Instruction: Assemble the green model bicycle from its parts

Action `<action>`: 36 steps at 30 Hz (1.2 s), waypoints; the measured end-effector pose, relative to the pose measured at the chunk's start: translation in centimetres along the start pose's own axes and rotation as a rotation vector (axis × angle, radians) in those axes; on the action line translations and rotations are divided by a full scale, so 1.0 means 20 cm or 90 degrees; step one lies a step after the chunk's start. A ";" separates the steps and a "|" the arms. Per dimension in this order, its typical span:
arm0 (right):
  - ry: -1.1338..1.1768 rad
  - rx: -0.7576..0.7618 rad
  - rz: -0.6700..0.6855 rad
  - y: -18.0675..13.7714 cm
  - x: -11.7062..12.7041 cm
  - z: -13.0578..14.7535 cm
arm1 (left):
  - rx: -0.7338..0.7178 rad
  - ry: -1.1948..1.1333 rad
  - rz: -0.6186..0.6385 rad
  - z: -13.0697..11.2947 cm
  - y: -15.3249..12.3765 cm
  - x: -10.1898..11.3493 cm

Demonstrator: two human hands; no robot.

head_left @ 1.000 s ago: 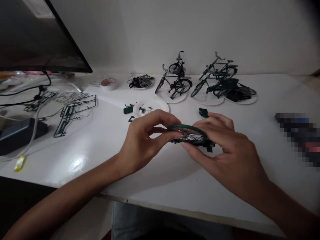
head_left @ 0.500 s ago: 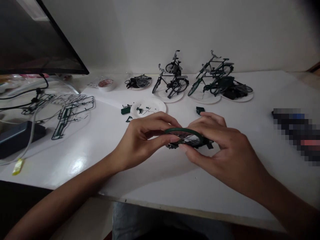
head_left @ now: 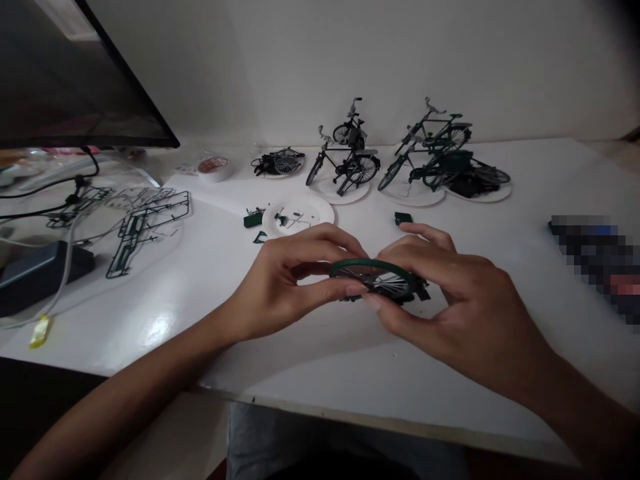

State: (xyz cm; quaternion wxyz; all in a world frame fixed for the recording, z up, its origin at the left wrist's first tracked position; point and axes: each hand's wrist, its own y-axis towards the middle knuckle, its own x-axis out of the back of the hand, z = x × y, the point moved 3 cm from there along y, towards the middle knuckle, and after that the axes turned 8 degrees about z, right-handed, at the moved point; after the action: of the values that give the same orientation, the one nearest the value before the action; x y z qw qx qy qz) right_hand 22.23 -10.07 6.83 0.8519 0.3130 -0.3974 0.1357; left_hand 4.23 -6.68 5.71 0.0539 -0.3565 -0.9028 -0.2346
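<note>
Both my hands meet over the middle of the white table (head_left: 210, 280), gripping a small dark green model bicycle wheel (head_left: 374, 277) with silver spokes and a dark part fixed under it. My left hand (head_left: 287, 280) pinches the wheel's left rim between thumb and fingers. My right hand (head_left: 450, 300) closes round the right side, thumb below and fingers above. A white paper plate (head_left: 299, 213) with small green parts lies just behind my left hand. A loose green piece (head_left: 403, 219) sits behind my right hand.
Several finished model bicycles (head_left: 350, 157) stand on paper plates along the back wall. Green part frames (head_left: 143, 223) lie at the left near cables and a dark box (head_left: 35, 270). A monitor (head_left: 75, 87) hangs over the left. A blurred object (head_left: 600, 257) lies at the right.
Both hands kept hold of the wheel and turned it slightly, shifting a little between frames. The camera view drifted a bit.
</note>
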 end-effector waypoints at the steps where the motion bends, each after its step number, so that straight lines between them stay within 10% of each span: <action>1: 0.000 -0.002 -0.002 0.00 0.00 0.00 | 0.001 0.015 -0.002 0.00 0.00 0.00; 36: 0.007 -0.019 0.021 -0.02 0.02 -0.01 | 0.018 -0.060 -0.099 0.08 -0.01 -0.04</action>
State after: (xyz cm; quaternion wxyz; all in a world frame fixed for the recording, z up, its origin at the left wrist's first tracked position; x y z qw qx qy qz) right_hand 22.85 -10.29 6.89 0.8561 0.2934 -0.4000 0.1452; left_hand 4.85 -6.54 4.13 -0.0017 -0.2951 -0.9325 -0.2082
